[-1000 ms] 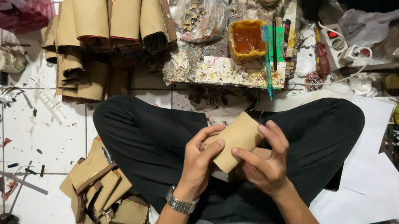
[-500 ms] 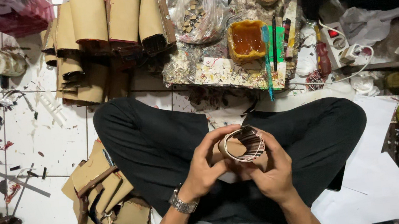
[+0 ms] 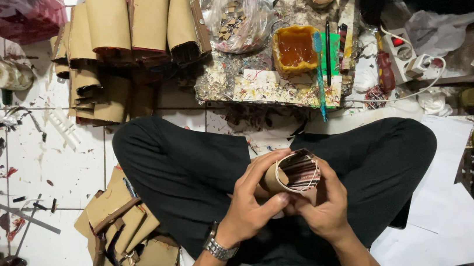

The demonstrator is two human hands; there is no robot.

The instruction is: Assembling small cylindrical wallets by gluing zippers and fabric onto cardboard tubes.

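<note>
I sit cross-legged in black trousers on a white tiled floor. Both hands hold a rolled brown cardboard tube (image 3: 295, 172) over my lap, its open end turned up so the dark red lining and a pale band around the rim show. My left hand (image 3: 251, 205), with a metal watch on the wrist, wraps the tube's left side and pinches under it. My right hand (image 3: 322, 205) cups it from the right and below.
A heap of flat brown cardboard pieces (image 3: 127, 235) lies by my left knee. Rolled tubes (image 3: 129, 30) are stacked ahead. A spattered board (image 3: 255, 84) carries an orange glue tub (image 3: 295, 47) and a teal brush (image 3: 320, 74). White paper sheets (image 3: 441, 229) lie at right.
The flat brown sheet held a second ago has been curled into a tube. Its open end now faces up, and both hands have closed tighter around it.
</note>
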